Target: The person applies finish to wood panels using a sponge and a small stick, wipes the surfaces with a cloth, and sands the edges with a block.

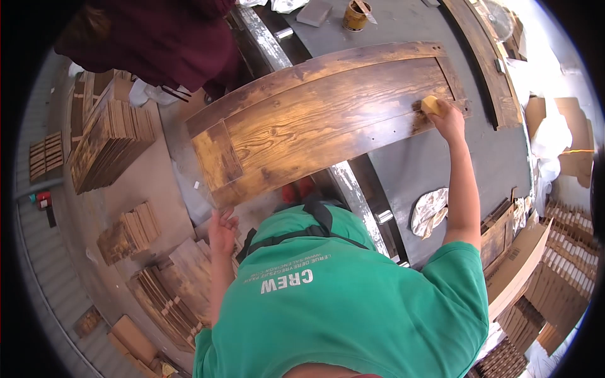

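A long wooden door panel point(328, 101), stained brown with dark grain and a raised frame, lies slanted across the work table. My right hand point(449, 120) is closed on a yellow sponge point(431, 105), which sits against the panel near its right end, beside a darker wet-looking patch. Close to the panel's near left corner is my left hand point(224, 232), palm partly up, fingers apart and holding nothing. Whether its fingertips touch the corner I cannot tell.
A stain can point(355, 17) with a brush stands at the back, beside a grey block point(314, 12). A crumpled rag point(430, 214) lies on the dark table point(403, 176). Another board point(488, 69) lies at right. Stacked wood pieces point(116, 142) stand at left. Someone in maroon point(157, 38) stands opposite.
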`<state>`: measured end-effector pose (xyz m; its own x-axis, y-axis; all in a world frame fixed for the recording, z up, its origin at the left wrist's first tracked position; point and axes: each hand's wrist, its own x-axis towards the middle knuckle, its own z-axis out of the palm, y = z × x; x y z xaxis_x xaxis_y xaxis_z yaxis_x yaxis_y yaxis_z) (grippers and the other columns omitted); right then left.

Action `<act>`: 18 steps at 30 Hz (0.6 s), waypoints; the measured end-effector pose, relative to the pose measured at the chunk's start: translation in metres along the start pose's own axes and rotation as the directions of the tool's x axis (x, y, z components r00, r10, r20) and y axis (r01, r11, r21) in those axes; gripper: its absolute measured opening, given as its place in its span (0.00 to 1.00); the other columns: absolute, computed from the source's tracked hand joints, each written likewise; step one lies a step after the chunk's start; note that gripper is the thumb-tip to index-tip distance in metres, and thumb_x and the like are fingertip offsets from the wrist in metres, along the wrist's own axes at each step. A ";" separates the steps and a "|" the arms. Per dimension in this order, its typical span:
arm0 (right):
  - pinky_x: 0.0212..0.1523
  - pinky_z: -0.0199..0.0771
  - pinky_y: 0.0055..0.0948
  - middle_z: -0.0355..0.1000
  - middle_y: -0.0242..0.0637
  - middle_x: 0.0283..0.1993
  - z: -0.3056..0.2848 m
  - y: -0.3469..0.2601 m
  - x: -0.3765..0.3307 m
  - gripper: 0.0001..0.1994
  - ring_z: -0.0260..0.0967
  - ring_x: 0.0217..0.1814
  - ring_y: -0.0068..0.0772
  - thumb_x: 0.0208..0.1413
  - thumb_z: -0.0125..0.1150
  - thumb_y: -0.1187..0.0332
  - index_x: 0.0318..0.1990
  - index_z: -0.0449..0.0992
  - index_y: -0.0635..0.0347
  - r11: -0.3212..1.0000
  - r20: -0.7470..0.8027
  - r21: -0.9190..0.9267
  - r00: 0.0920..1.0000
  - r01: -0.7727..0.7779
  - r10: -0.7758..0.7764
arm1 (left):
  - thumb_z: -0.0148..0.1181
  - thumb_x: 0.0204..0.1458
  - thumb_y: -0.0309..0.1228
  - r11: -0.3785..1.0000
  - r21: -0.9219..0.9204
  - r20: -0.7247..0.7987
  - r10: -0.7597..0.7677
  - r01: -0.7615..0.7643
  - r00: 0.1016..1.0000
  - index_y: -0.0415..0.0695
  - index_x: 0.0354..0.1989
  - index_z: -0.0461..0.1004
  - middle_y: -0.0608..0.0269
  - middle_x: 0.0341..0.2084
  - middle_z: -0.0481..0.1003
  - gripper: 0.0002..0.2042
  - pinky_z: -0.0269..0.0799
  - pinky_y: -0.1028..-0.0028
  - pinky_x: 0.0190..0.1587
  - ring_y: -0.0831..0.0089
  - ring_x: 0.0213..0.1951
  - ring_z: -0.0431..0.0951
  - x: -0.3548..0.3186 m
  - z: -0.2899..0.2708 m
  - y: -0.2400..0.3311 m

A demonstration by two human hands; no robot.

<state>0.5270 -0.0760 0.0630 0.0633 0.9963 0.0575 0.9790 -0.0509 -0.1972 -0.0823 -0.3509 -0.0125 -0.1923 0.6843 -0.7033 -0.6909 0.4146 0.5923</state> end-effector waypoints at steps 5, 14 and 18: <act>0.46 0.73 0.39 0.75 0.45 0.43 0.010 -0.042 -0.024 0.21 0.72 0.45 0.48 0.41 0.69 0.61 0.44 0.77 0.59 0.986 -0.069 0.163 0.997 0.045 -0.034 | 0.48 0.61 0.45 0.999 -0.042 0.024 0.018 -0.017 1.000 0.47 0.46 0.69 0.56 0.44 0.75 0.15 0.69 0.66 0.48 0.65 0.39 0.76 -0.001 -0.001 -0.001; 0.47 0.72 0.38 0.75 0.46 0.44 0.034 -0.170 -0.075 0.22 0.71 0.47 0.46 0.41 0.70 0.66 0.47 0.76 0.60 0.957 -0.159 0.239 0.979 0.167 -0.131 | 0.49 0.60 0.46 0.992 -0.118 0.059 0.043 -0.036 0.997 0.43 0.43 0.72 0.53 0.42 0.77 0.18 0.72 0.65 0.45 0.63 0.38 0.78 0.011 -0.008 -0.008; 0.48 0.72 0.40 0.73 0.45 0.45 0.040 -0.236 -0.114 0.23 0.69 0.48 0.49 0.41 0.69 0.65 0.47 0.74 0.60 0.832 -0.012 0.454 0.936 0.320 -0.353 | 0.49 0.59 0.50 0.995 -0.095 0.019 0.040 -0.038 0.999 0.41 0.41 0.72 0.54 0.40 0.77 0.21 0.72 0.65 0.45 0.62 0.37 0.78 0.008 0.001 -0.008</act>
<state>0.2806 -0.1753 0.0643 -0.2842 0.9492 0.1350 0.7465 0.3074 -0.5901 -0.0780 -0.3482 -0.0229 -0.2060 0.7117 -0.6716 -0.7462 0.3298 0.5783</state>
